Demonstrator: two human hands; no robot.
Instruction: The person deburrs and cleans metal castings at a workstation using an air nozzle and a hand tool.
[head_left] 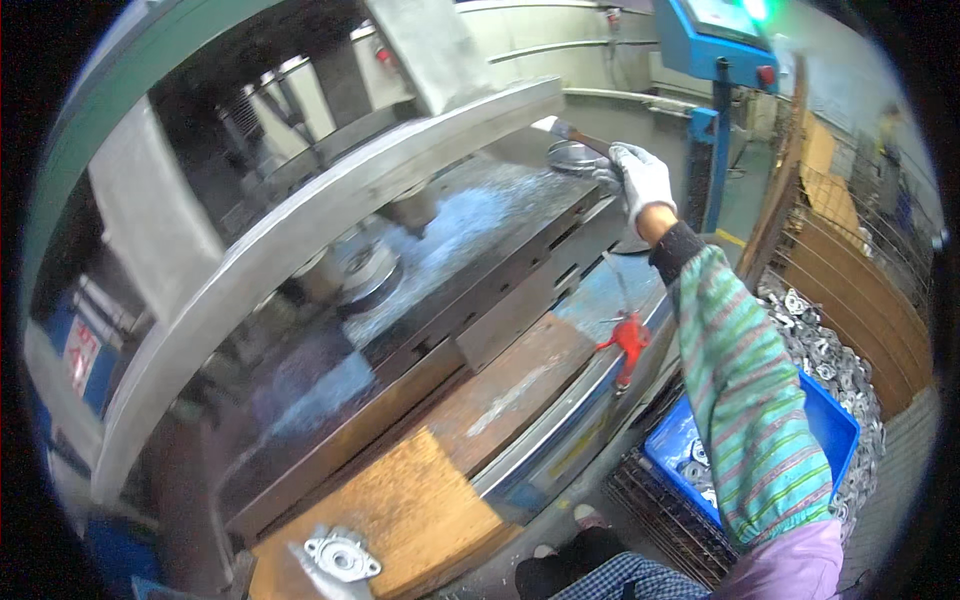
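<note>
Here we see the big press (pixel 300 200), its curved grey guard bar sweeping from lower left to upper right, and we place everything else by it. Its flat steel bed (pixel 470 240) lies under the bar, shiny and scuffed. On the bed, towards the inside of the press, sits a round die (pixel 365 270). In front of the bed, on our side, a worn wooden board (pixel 420 500) covers the press's front ledge. To the right of the press and below it, a blue crate (pixel 825 420) holds small metal parts, and beyond the crate a heap of loose metal parts (pixel 835 355) lies against a wire fence. Behind the press's far right corner stands a blue control box (pixel 715 35) on a post.

Our right hand (pixel 640 180), in a white glove with a striped sleeve cover on the forearm, reaches to the far right corner of the bed. It is closed around the handle of a brush (pixel 580 133), whose head lies over a round metal dish (pixel 572 155) resting on that corner. A red clip (pixel 630 335) hangs off the press's front edge. A small flanged metal part (pixel 343 555) lies at the near end of the board. Our left hand is out of sight.
</note>
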